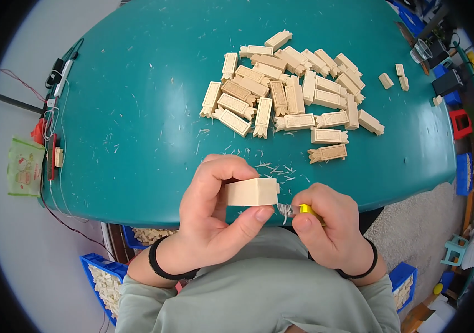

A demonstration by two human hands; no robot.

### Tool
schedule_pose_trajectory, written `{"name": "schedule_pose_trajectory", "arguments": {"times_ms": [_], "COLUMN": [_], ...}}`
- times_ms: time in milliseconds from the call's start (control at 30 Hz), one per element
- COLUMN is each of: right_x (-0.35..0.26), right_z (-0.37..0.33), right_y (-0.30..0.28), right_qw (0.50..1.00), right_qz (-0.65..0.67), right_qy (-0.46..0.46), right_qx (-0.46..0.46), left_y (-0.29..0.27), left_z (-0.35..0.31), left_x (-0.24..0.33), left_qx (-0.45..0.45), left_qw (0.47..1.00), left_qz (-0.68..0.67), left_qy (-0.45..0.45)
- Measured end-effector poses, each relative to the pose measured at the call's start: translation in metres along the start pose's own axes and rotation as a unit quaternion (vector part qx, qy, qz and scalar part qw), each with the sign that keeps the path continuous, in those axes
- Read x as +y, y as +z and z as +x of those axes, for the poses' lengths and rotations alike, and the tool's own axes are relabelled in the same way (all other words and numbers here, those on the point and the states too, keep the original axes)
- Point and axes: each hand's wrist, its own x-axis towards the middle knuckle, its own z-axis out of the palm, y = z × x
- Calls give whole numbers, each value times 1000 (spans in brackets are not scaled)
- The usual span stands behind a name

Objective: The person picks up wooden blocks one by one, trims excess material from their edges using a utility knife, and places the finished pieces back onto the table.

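Observation:
My left hand (202, 213) grips a cream-coloured rectangular block (252, 192) between thumb and fingers, its smooth end turned toward the right. In my right hand (328, 225) is a yellow-handled utility knife (310, 212). Its blade points left, close to the block's lower right corner; whether it touches cannot be made out. Pale thin shavings (285, 211) hang around the blade. Beyond my hands, a loose pile of similar cream blocks (295, 121) with raised panels and notched ends covers the table's right middle, some upright, most lying.
Shavings are scattered over the green table (137, 166). A few small blocks (385, 81) and a clear cup (421, 51) sit at the right. Cables and a power strip (64, 77) run along the left edge. Blue bins (104, 283) of pale pieces stand below the table.

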Motion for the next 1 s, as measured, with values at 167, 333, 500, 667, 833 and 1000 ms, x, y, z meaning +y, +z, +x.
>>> {"name": "schedule_pose_trajectory", "arguments": {"times_ms": [167, 333, 500, 667, 833, 1000], "right_x": [-4, -3, -1, 1, 5, 10], "right_z": [2, 1, -1, -1, -1, 0], "right_y": [4, 5, 5, 3, 2, -1], "right_qw": [1000, 999, 999, 999, 999, 997], "right_qz": [-9, -19, -7, -10, -10, -48], "right_qy": [-11, -26, -26, -35, -49, -57], "right_qx": [0, 9, 17, 14, 16, 15], "left_y": [2, 3, 5, 5, 7, 7], "left_z": [-3, -4, -3, -2, -2, -1], "left_x": [-1, -2, -4, -5, -3, 1], "left_qx": [32, 37, 40, 38, 39, 10], "left_qw": [999, 999, 997, 997, 998, 1000], "left_qz": [10, 9, 21, 24, 15, 15], "left_qy": [24, 38, 59, 59, 47, 17]}}
